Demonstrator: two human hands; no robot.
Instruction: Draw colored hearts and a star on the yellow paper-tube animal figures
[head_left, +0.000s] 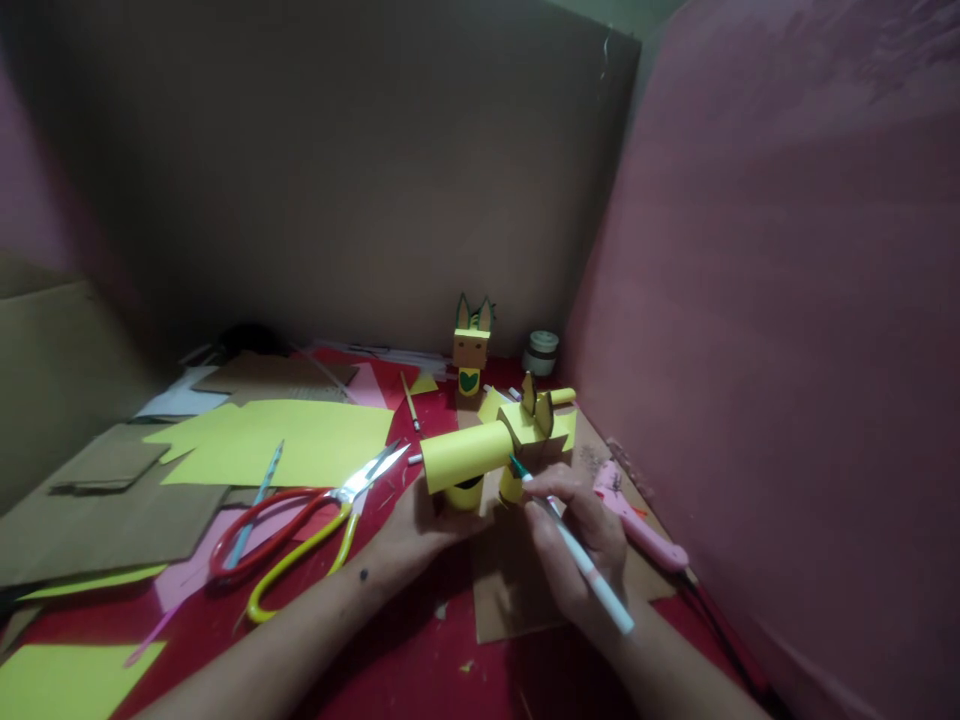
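Over the red desk (420, 640) | left hand (431, 525) slanted inward, grip holding the yellow paper figure (465, 455) low down | figure lay between both hands | right hand (581, 535) curled, grip pinching the white marker (585, 564), green tip at figure

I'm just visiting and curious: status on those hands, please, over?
Left hand: holding yellow paper figure. Right hand: green-tipped marker, tip at figure's body. Scissors lie left, apparently not blocking.
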